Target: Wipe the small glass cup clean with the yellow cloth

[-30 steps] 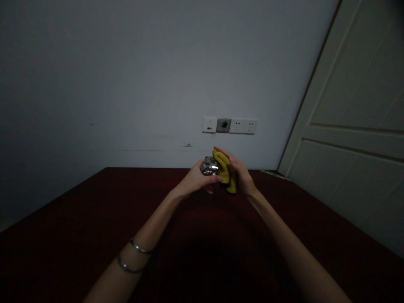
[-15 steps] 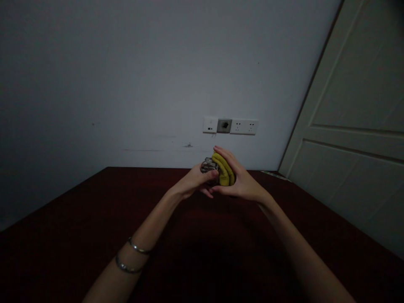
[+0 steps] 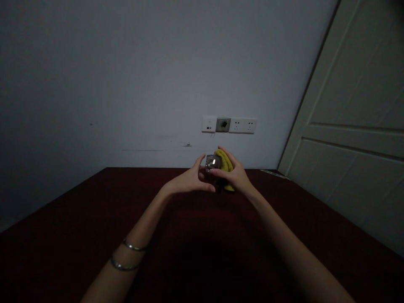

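A small, shiny, clear object [image 3: 212, 162], glass-like with flat faces, is held up over the dark red table. My right hand [image 3: 237, 174] grips a folded yellow cloth [image 3: 227, 160] against its right side, with the thumb across the object's front. My left hand [image 3: 189, 179] is at the object's left, thumb and fingers apart and curved around that side. Whether a left fingertip touches it I cannot tell. The object's exact kind is unclear in the dim light.
The dark red tabletop [image 3: 189, 235] reaches back to a pale wall [image 3: 142, 84]. Sockets and switches [image 3: 241, 125] sit on the wall behind my hands. A panelled door [image 3: 353, 105] stands at the right. A thin flat strip [image 3: 274, 174] lies at the table's back right edge.
My left hand has loosened from the clear object and opened. My right thumb has come over the object's front, and the object shows a different face. The cloth hangs a little lower.
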A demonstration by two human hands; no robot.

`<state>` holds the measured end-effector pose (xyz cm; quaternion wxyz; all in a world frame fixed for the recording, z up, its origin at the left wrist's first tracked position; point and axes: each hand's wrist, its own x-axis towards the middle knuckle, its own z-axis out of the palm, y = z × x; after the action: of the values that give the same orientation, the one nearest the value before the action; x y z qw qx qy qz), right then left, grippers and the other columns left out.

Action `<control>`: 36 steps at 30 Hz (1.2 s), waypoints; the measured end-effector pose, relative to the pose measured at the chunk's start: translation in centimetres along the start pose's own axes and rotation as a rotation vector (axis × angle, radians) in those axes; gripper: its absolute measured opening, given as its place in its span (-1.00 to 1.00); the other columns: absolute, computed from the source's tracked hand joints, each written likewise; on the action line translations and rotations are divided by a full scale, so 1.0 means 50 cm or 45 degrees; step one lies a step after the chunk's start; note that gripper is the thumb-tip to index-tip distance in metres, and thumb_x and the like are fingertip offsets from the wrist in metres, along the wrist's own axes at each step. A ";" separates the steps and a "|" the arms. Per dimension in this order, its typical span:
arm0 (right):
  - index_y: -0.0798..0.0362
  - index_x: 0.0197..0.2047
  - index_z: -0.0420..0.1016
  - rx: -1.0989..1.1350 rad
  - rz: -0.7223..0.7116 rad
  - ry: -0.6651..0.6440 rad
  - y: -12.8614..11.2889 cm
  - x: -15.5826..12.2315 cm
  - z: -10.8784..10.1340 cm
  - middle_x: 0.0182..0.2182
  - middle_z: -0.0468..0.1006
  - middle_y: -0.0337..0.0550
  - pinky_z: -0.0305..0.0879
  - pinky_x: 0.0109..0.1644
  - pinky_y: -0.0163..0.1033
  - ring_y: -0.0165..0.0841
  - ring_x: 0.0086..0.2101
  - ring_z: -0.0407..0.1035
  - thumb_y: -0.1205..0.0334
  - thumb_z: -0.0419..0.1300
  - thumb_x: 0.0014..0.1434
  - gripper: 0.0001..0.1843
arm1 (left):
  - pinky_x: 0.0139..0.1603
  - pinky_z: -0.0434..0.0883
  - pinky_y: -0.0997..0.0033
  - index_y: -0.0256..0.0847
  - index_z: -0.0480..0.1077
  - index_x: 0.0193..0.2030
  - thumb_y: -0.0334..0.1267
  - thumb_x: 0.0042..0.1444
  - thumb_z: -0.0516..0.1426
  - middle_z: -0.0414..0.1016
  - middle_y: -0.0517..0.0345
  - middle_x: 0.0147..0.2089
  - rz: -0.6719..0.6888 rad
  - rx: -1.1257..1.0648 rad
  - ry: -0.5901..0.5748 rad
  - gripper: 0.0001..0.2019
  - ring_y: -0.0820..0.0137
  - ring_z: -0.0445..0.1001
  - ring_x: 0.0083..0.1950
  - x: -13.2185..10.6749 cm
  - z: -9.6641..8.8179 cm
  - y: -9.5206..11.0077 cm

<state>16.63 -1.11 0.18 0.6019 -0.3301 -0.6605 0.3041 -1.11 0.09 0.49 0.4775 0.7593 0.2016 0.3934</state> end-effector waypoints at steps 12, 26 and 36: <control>0.05 0.20 0.21 -0.001 0.113 0.019 0.011 0.006 0.038 0.12 0.36 0.04 0.18 0.20 -0.01 -0.15 0.10 0.28 -0.14 0.23 -0.03 -0.21 | 0.13 0.29 0.02 -0.20 0.01 0.15 -0.25 -0.29 0.37 0.26 -0.17 0.13 0.108 0.238 0.183 -0.13 0.09 0.31 0.14 0.015 0.016 -0.029; -0.14 -0.08 0.52 -0.100 -0.418 0.130 0.008 -0.010 0.047 0.13 0.38 -0.22 0.08 0.25 -0.02 -0.29 0.13 0.24 0.10 0.10 0.20 -0.74 | 0.13 0.28 0.02 -0.22 0.06 0.12 -0.18 -0.31 0.38 0.28 -0.13 0.11 0.189 0.357 0.177 -0.15 0.12 0.34 0.12 0.013 0.019 -0.033; -0.10 -0.18 0.58 -0.051 -0.318 0.205 0.006 -0.002 0.039 0.02 0.49 -0.18 0.18 0.19 -0.04 -0.28 0.04 0.34 0.13 0.17 0.14 -0.79 | 0.10 0.28 -0.06 -0.18 0.04 0.18 -0.02 -0.34 0.37 0.21 -0.16 0.19 0.235 0.700 0.158 -0.06 0.02 0.28 0.16 0.009 0.023 -0.025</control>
<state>14.70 -1.03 -0.31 0.6794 -0.2805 -0.6520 0.1862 0.14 0.33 -0.69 0.2028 0.8498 0.2594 0.4116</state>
